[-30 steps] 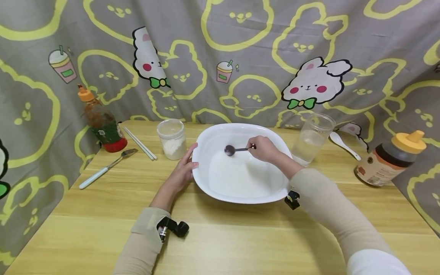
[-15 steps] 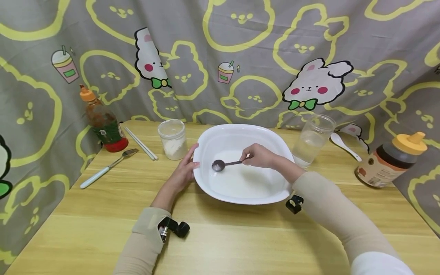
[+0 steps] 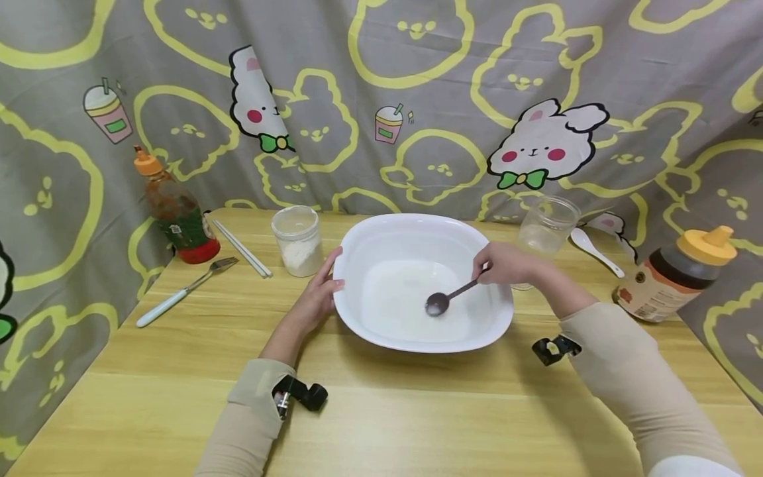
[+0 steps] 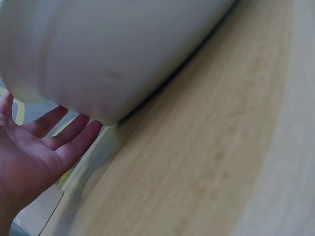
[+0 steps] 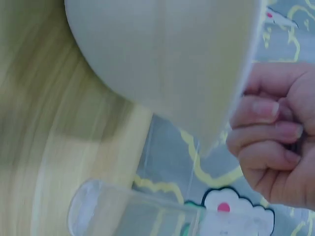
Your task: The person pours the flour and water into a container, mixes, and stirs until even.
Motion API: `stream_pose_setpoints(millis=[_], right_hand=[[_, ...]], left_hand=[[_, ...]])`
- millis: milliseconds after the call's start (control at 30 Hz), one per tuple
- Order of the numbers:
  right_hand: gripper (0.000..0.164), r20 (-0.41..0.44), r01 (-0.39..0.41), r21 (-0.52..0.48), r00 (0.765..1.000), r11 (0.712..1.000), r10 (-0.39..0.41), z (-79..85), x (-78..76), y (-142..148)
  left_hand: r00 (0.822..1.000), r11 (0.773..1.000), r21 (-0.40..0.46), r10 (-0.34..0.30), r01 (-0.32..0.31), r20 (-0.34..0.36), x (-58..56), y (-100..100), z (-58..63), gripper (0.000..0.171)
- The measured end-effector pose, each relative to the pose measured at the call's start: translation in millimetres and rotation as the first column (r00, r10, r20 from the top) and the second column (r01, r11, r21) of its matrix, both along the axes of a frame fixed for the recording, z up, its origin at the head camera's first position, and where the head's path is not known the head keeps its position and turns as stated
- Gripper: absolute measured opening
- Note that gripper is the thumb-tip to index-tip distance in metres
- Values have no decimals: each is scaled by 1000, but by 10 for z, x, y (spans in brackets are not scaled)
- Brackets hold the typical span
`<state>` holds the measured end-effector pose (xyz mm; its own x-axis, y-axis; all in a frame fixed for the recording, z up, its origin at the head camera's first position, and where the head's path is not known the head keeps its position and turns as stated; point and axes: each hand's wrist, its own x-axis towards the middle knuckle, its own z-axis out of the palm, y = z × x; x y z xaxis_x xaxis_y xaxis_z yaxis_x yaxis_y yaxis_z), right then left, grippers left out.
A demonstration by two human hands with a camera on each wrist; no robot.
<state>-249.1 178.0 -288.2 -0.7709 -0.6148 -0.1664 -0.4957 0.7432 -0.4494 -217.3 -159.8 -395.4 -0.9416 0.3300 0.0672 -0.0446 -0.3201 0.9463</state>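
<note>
A white oval basin (image 3: 381, 248) stands mid-table with a thin whitish layer on its bottom. My left hand (image 3: 314, 299) holds its left rim; in the left wrist view the fingertips touch the basin's outer wall (image 4: 113, 54). Above the right side of the basin, my right hand (image 3: 507, 264) grips the handle of a dark brown spoon (image 3: 438, 304). The spoon's round bowl is low inside the basin, tilted to the left. Curled fingers (image 5: 266, 132) show beside the rim in the right wrist view, where the spoon's bowl is hidden by the basin.
A jar of white powder (image 3: 300, 255) stands left of the basin, near chopsticks (image 3: 243, 248), a fork (image 3: 186, 291) and a red sauce bottle (image 3: 179, 222). Rightward are a clear glass jar (image 3: 545, 228), partly behind my right hand, a white spoon (image 3: 596, 252) and a yellow-capped bottle (image 3: 670, 278).
My right hand and the spoon first moved left and toward me, then swung right across the basin to its right side. The left hand stays on the rim.
</note>
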Motion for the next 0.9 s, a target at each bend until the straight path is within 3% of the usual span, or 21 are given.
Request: stream_pose_setpoints(millis=[167,267,433,567,667,800,900], right_hand=[[10,-124,112,23,986,993,-108,-22,-72,61],[8,-141,154,-9,978,988,-153,-129,-134,-13],[9,-1,179,-123,983,976,-181,-321,-175,-239],[13,152,141,-191,982,971,-113,-407,-139,-344],[14,209,88,-181,977,979,-49,-367,-87,-325],[10,123,42,-79,992,996,-32,-217,-46,-217],[9,24,65,13,998,998,-65,-124,-51,-139]], left_hand=[[1000,1000,-5,3,-3,7,-8,-9,-4,66],[1000,1000,-10,7,-7,7,-6,-10,-1,66],[1000,1000,-13,2,-2,-3,4,-5,8,68],[1000,1000,-3,-1,1,-5,4,2,-3,68],[1000,1000,2,0,0,0,8,12,-2,68],[1000,1000,-8,6,-6,2,4,8,5,68],[1000,1000,-18,15,-15,8,-2,-2,6,67]])
